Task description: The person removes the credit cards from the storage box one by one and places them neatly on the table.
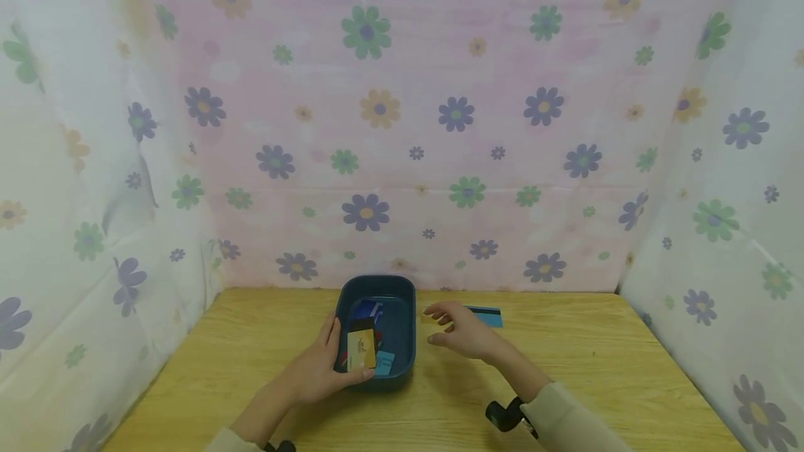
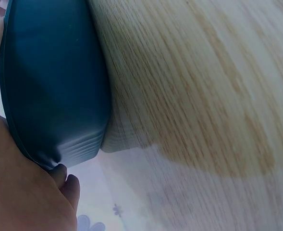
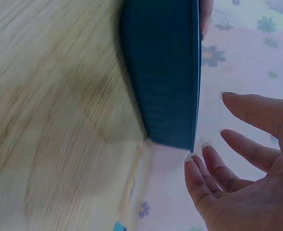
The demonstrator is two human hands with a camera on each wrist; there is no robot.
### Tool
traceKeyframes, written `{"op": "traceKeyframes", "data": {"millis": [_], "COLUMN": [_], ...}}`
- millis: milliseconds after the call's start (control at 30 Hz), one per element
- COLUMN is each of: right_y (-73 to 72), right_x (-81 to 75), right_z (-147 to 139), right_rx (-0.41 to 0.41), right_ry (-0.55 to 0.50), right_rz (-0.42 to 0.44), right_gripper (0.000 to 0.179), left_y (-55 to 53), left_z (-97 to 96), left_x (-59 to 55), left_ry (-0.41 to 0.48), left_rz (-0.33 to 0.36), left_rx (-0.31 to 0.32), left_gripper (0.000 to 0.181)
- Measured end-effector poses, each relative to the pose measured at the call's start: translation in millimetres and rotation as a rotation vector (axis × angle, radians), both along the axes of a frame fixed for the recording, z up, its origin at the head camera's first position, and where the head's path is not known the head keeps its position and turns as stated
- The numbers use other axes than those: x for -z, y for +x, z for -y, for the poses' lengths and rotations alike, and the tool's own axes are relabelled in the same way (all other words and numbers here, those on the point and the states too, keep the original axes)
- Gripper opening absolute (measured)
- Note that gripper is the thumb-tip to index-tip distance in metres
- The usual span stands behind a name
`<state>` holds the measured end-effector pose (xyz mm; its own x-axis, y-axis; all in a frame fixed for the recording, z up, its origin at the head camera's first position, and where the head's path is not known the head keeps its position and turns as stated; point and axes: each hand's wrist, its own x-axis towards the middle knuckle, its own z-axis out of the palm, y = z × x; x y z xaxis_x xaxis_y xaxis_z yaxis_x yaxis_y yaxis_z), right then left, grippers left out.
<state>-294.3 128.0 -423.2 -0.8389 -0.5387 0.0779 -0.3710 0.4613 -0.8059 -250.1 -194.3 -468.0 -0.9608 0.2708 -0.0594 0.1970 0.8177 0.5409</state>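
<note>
A dark teal plastic bin [image 1: 398,319] stands on the table with several cards in it: a gold-and-cream card [image 1: 361,350], a blue-and-white one [image 1: 366,310], a light blue one [image 1: 384,363] and a dark one partly covered. My left hand [image 1: 317,368] grips the bin at its near left corner, fingers along the left wall and thumb over the near rim. My right hand [image 1: 463,330] hovers just right of the bin, fingers loosely bent and holding nothing. Beneath its fingers a yellowish piece [image 1: 430,319] shows, mostly hidden. Beyond lies a blue card [image 1: 487,316] with a black stripe, partly behind the hand.
The wooden table [image 1: 565,361] runs back to a flower-print cloth [image 1: 414,180], which also hangs along both sides. A black wrist camera mount [image 1: 504,415] sits at the right sleeve.
</note>
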Motion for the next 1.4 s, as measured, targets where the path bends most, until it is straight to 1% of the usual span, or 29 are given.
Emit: {"op": "traceKeyframes", "data": {"millis": [167,500,800,1033,1167,1300,1400], "right_y": [1.1,-1.3,-1.8,-6.9,-8.2,-8.6,-8.8], "right_x": [1.4,6.2,3.4,9.2,12.6,13.5,13.7], "right_z": [15.3,43.0,62.1,82.4,93.2,103.4,110.8], "right_rx": [-0.018,-0.066,-0.093,-0.085,-0.077,-0.075,-0.058], "right_ry": [-0.011,-0.025,0.024,0.032,0.041,0.036,0.048], "right_rz": [0.006,-0.019,-0.061,-0.018,-0.025,-0.025,-0.021], "right_gripper": [0.045,0.042,0.042,0.04,0.04,0.04,0.04], "left_y": [-0.3,-0.3,-0.2,0.4,-0.1,-0.3,0.1], "left_z": [0.0,-1.7,-1.4,-0.9,-1.2,-1.0,-0.3], "left_x": [0.2,0.1,-0.6,-1.3,-1.4,-1.3,-1.7], "left_ry": [0.003,0.004,0.008,0.021,0.015,0.013,0.023], "left_rz": [-0.002,-0.01,-0.011,-0.014,-0.017,-0.018,-0.017], "left_rx": [-0.001,-0.008,0.004,0.011,0.011,0.012,0.018], "left_gripper": [0.129,0.128,0.127,0.126,0.126,0.125,0.123]}}
